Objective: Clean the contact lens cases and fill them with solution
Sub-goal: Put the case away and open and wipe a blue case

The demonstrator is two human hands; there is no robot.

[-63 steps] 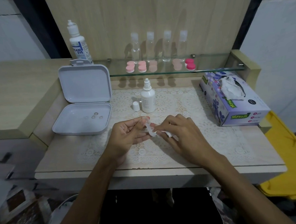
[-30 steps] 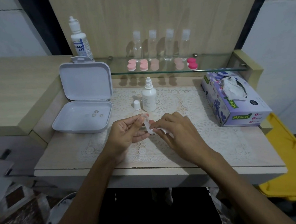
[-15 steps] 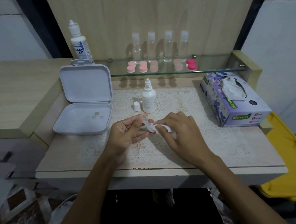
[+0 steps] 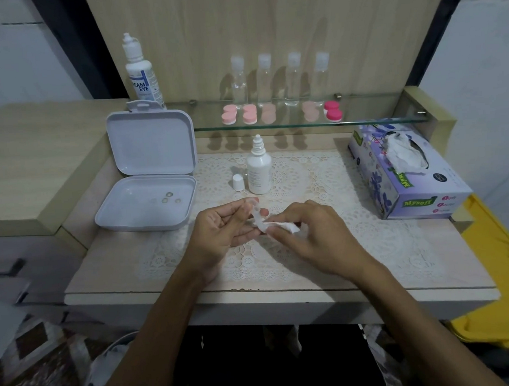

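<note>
On the surface [image 4: 126,271], left of the small solution bottle [image 4: 259,174]: open white box [image 4: 148,200], lid upright, a few small rings inside. Loose cap [image 4: 238,182] just left of the bottle, uncapped. In front of the bottle: left hand [image 4: 219,231], fingers clamped on a clear lens case [image 4: 258,218]; right hand [image 4: 313,234], fingers pinching a white tissue wad [image 4: 282,227] against the case. Behind the bottle, glass shelf [image 4: 377,118]: pink lens cases [image 4: 229,116] and four clear bottles [image 4: 265,80]. Right of the bottle: tissue box [image 4: 402,176].
</note>
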